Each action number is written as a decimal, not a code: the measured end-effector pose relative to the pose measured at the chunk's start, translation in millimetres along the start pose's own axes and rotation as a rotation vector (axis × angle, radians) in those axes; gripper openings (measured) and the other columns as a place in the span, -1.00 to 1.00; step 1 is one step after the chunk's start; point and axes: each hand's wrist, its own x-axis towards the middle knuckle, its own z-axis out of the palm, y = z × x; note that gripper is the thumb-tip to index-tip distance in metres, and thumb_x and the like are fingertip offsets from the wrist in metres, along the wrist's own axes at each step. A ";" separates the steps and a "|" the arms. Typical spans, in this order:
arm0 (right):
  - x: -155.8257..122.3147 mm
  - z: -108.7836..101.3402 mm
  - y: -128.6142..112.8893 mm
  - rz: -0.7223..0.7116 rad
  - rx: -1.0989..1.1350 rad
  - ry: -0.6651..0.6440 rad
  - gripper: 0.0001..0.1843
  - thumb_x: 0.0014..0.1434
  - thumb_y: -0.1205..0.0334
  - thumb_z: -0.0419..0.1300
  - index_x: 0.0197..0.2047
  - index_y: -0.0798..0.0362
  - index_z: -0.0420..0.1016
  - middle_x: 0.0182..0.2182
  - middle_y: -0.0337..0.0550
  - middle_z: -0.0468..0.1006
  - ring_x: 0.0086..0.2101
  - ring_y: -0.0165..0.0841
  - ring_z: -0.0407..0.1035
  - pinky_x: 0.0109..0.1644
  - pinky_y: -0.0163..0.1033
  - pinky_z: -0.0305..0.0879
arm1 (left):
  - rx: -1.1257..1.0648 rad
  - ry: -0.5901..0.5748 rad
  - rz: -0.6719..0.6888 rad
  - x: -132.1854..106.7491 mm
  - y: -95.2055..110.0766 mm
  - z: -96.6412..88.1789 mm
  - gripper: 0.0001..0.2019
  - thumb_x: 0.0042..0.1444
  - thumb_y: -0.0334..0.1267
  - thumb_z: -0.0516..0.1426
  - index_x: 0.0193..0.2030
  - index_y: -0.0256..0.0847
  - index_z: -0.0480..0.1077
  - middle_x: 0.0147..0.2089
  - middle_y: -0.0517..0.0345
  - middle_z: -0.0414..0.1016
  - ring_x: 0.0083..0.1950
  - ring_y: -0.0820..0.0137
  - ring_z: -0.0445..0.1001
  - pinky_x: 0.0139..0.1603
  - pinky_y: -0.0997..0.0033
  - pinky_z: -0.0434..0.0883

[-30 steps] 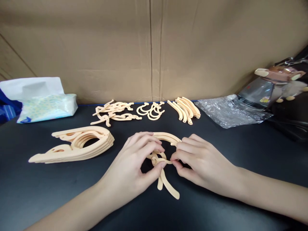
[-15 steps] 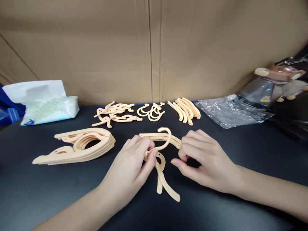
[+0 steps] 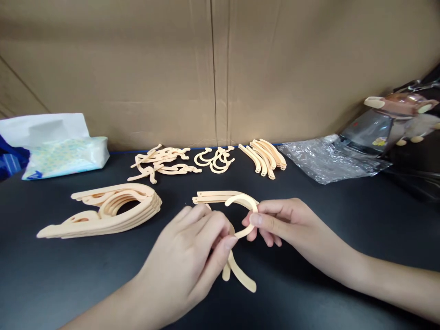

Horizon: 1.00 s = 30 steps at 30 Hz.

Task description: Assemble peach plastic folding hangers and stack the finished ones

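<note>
A cream plastic hanger hook is pinched between the thumb and fingers of my right hand. My left hand is closed round the hook's lower end and the pieces beneath it, and covers the joint. Below the left thumb two curved hanger arms stick out toward me. Just behind my hands lie a few long curved strips, partly hidden by the hook and fingers. To the left rests a stack of folded hangers.
Along the back lie a heap of cream pieces, several loose hooks and a bundle of curved strips. A tissue pack stands at left. Crumpled clear plastic and a bottle are at right, before a cardboard wall.
My right hand has come in from the right and taken hold of the hook. The hook has turned, its curve now facing further right. My left hand has shifted slightly nearer me.
</note>
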 end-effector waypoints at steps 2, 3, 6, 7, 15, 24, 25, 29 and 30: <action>3.8 -5.0 2.3 -0.063 -0.015 0.064 -0.69 0.29 0.11 0.14 -0.44 0.08 0.49 -0.54 -0.26 0.44 -0.54 -0.50 0.23 -0.48 -0.37 0.15 | 0.198 0.083 -0.015 0.3 -3.1 -0.8 -0.85 0.33 -0.36 -0.11 -0.22 -0.15 0.23 -0.37 0.19 0.34 -0.37 0.35 0.31 -0.35 0.30 0.21; 6.2 -8.4 3.8 -0.102 -0.017 0.102 -0.68 0.30 0.11 0.13 -0.43 0.08 0.47 -0.54 -0.27 0.42 -0.54 -0.50 0.24 -0.47 -0.37 0.16 | 0.298 0.101 -0.036 0.5 -5.4 -0.5 -0.87 0.32 -0.35 -0.10 -0.21 -0.16 0.23 -0.37 0.18 0.34 -0.38 0.33 0.31 -0.38 0.30 0.20; 15.1 -20.2 8.6 -0.171 -0.002 0.208 -0.66 0.30 0.06 0.12 -0.43 0.08 0.42 -0.53 -0.27 0.39 -0.54 -0.49 0.24 -0.46 -0.35 0.17 | 0.499 0.052 -0.117 1.5 -13.7 3.4 -0.88 0.28 -0.33 -0.09 -0.20 -0.19 0.25 -0.42 0.16 0.31 -0.41 0.28 0.32 -0.47 0.30 0.15; 18.3 -24.0 10.1 -0.172 0.005 0.236 -0.65 0.29 0.04 0.11 -0.44 0.08 0.41 -0.53 -0.27 0.38 -0.54 -0.49 0.24 -0.46 -0.35 0.16 | 0.512 0.024 -0.126 1.8 -16.0 5.3 -0.88 0.28 -0.33 -0.09 -0.20 -0.20 0.25 -0.42 0.15 0.31 -0.40 0.27 0.33 -0.48 0.31 0.15; 28.7 -30.6 16.8 -0.076 0.143 0.306 -0.63 0.23 -0.02 0.17 -0.45 0.09 0.39 -0.51 -0.24 0.36 -0.52 -0.48 0.21 -0.46 -0.34 0.15 | 0.336 -0.093 -0.067 -0.6 -15.6 11.4 -0.84 0.32 -0.30 -0.07 -0.18 -0.22 0.30 -0.22 0.03 0.39 -0.20 0.20 0.37 -0.31 0.26 0.34; 30.2 -31.6 17.6 -0.093 0.179 0.342 -0.64 0.19 -0.05 0.20 -0.45 0.07 0.39 -0.51 -0.23 0.42 -0.54 -0.47 0.23 -0.48 -0.34 0.16 | 0.171 -0.073 0.124 0.9 -11.9 11.7 -0.75 0.35 -0.37 -0.10 0.08 -0.23 0.29 -0.06 0.03 0.48 -0.09 0.28 0.43 -0.10 0.30 0.39; 30.6 -32.0 17.7 -0.088 0.186 0.341 -0.64 0.19 -0.05 0.20 -0.45 0.06 0.39 -0.51 -0.23 0.42 -0.54 -0.47 0.24 -0.47 -0.34 0.17 | 0.209 -0.056 0.111 2.0 -15.6 10.7 -0.74 0.34 -0.38 -0.08 0.10 -0.24 0.30 -0.01 0.01 0.47 -0.03 0.25 0.42 -0.03 0.26 0.38; 31.1 -32.5 17.6 -0.079 0.223 0.340 -0.66 0.20 -0.03 0.20 -0.43 0.06 0.37 -0.54 -0.24 0.44 -0.56 -0.47 0.25 -0.48 -0.34 0.18 | 0.305 -0.069 0.057 4.8 -32.0 7.3 -0.66 0.33 -0.39 -0.06 0.20 -0.25 0.27 0.23 0.00 0.36 0.24 0.19 0.29 0.20 0.14 0.28; 31.1 -32.5 17.5 -0.080 0.232 0.342 -0.67 0.20 -0.02 0.20 -0.43 0.06 0.37 -0.54 -0.24 0.45 -0.56 -0.47 0.25 -0.48 -0.34 0.18 | 0.306 -0.080 0.050 4.7 -34.7 7.2 -0.66 0.34 -0.38 -0.06 0.21 -0.24 0.27 0.24 0.02 0.35 0.24 0.21 0.29 0.21 0.15 0.27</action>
